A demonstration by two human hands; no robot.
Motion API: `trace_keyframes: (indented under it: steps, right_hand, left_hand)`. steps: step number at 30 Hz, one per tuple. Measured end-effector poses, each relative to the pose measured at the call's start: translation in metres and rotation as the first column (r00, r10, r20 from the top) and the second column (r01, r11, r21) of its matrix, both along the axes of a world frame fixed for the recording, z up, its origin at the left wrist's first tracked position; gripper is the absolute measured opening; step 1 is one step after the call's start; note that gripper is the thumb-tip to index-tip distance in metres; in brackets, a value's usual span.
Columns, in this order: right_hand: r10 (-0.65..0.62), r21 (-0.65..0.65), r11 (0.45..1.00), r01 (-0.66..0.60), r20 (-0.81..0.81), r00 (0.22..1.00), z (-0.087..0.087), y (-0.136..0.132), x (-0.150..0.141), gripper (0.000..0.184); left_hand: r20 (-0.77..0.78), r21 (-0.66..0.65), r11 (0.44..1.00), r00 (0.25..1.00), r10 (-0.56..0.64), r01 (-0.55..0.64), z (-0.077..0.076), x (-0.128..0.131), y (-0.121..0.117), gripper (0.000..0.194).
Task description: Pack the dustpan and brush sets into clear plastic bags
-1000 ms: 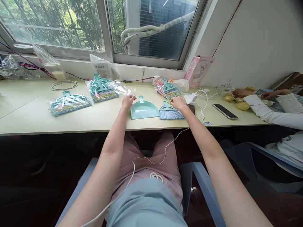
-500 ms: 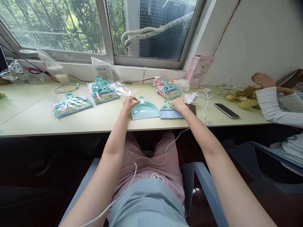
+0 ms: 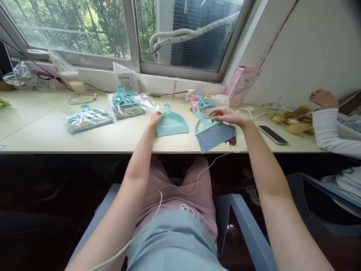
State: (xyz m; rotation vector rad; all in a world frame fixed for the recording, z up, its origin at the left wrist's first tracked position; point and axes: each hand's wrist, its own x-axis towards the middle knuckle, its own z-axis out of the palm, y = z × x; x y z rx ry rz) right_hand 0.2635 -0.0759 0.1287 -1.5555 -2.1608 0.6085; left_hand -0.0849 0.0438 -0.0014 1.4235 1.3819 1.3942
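My left hand (image 3: pixel 156 119) pinches the left edge of a mint-green dustpan (image 3: pixel 173 124), whose looped handle points toward the window. My right hand (image 3: pixel 225 114) grips a matching hand brush (image 3: pixel 211 131) by its cut-out body. The brush is raised off the table, tilted, its blue-grey bristles spreading toward the table's front edge. Behind the brush lies a wrapped dustpan-and-brush set (image 3: pixel 204 103), partly hidden by it. On the left are two more wrapped sets, one nearer (image 3: pixel 87 119) and one farther back (image 3: pixel 125 103).
A dark phone (image 3: pixel 273 134) lies on the right of the table (image 3: pixel 135 139). White cables run near my right hand and over my lap. A pink box (image 3: pixel 243 84) stands by the wall. At the right, another person's hand (image 3: pixel 323 98) is near yellow tape rolls (image 3: pixel 295 128).
My right hand has lifted the brush from the table and tilted it. My left hand stays at the dustpan's left edge, and the dustpan's front now leans a little differently.
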Motion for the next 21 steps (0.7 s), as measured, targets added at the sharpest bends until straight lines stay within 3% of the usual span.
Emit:
trace_keyframes:
  steps: [3, 7, 9, 13, 16, 19, 21]
  right_hand:
    - [0.065, 0.053, 0.997, -0.056, -0.189, 0.98, -0.004, 0.0, -0.02, 0.025]
    - [0.064, 0.168, 0.986, 0.001, -0.381, 0.922, -0.041, 0.033, -0.074, 0.023]
    - [-0.043, 0.205, 0.97, 0.133, -0.395, 0.918, -0.062, 0.051, -0.107, 0.023]
    - [-0.21, 0.339, 0.894, 0.292, -0.259, 0.943, -0.092, 0.064, -0.155, 0.025]
    - [-0.289, 0.473, 0.823, 0.316, -0.131, 0.948, -0.1, 0.061, -0.162, 0.026]
    - [-0.272, 0.584, 0.758, 0.29, -0.12, 0.955, -0.101, 0.065, -0.153, 0.024]
    - [-0.238, 0.527, 0.787, 0.32, -0.219, 0.946, -0.101, 0.074, -0.144, 0.028]
  left_hand:
    - [0.189, -0.043, 0.991, 0.975, -0.119, 0.13, 0.004, 0.0, -0.004, 0.012]
    - [0.335, -0.055, 0.945, 0.898, -0.285, 0.321, 0.011, 0.001, -0.013, 0.027]
    - [0.348, -0.027, 0.93, 0.875, -0.336, 0.367, 0.013, 0.002, -0.018, 0.037]
    - [0.2, 0.028, 0.907, 0.887, -0.416, 0.419, 0.015, 0.004, -0.025, 0.043]
    - [0.192, 0.069, 0.904, 0.884, -0.426, 0.421, 0.013, 0.005, -0.025, 0.047]
    - [0.214, 0.077, 0.912, 0.887, -0.409, 0.402, 0.012, 0.005, -0.024, 0.046]
    - [0.241, 0.083, 0.917, 0.885, -0.399, 0.391, 0.012, 0.007, -0.023, 0.047]
